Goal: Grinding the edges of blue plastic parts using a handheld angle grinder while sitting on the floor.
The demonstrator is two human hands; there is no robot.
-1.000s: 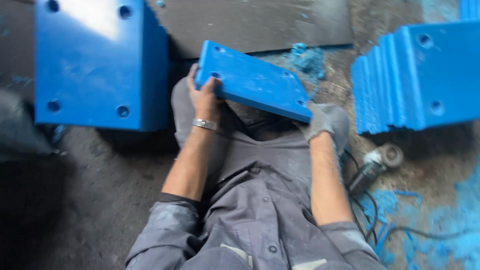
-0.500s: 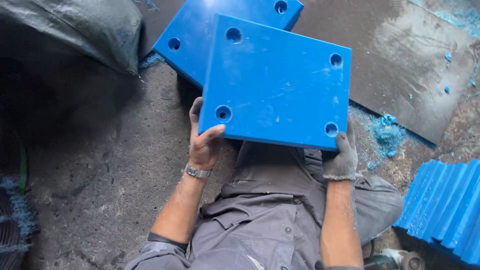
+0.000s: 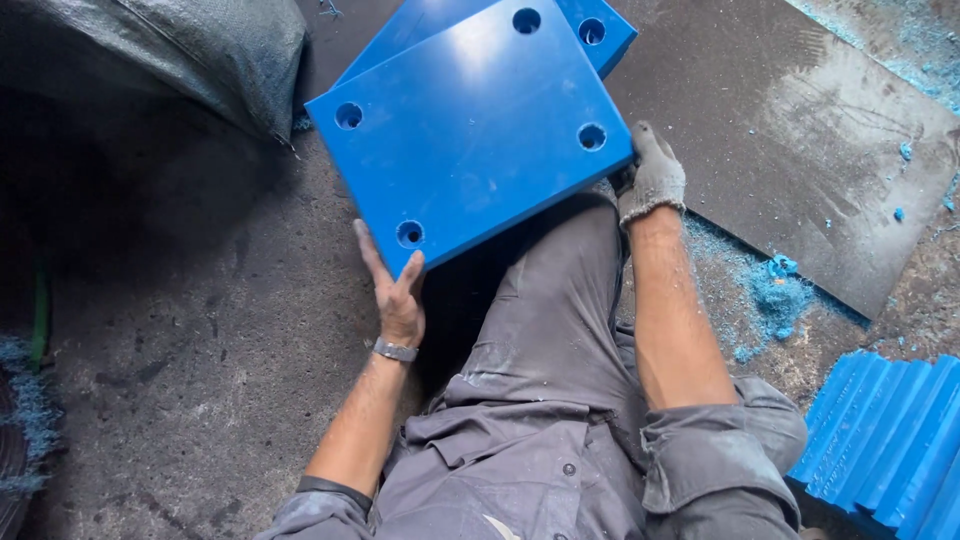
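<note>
A thick blue square plate (image 3: 480, 130) with a round hole near each corner is held tilted above my knees. My bare left hand (image 3: 393, 292), a metal band on its wrist, supports the plate's near corner from below. My right hand (image 3: 652, 178), in a grey glove, grips the plate's right edge. A second blue plate (image 3: 600, 30) of the same kind lies on the floor just beyond, mostly hidden under the held one.
A dark flat sheet (image 3: 800, 140) lies on the floor at the right, with blue shavings (image 3: 770, 295) along its near edge. A row of blue plates (image 3: 890, 440) stands on edge at the lower right. A grey sack (image 3: 170, 55) sits at the upper left.
The plate has swung left and further from me, over the plate lying on the floor. Both hands have stayed on it, and my view has turned with it.
</note>
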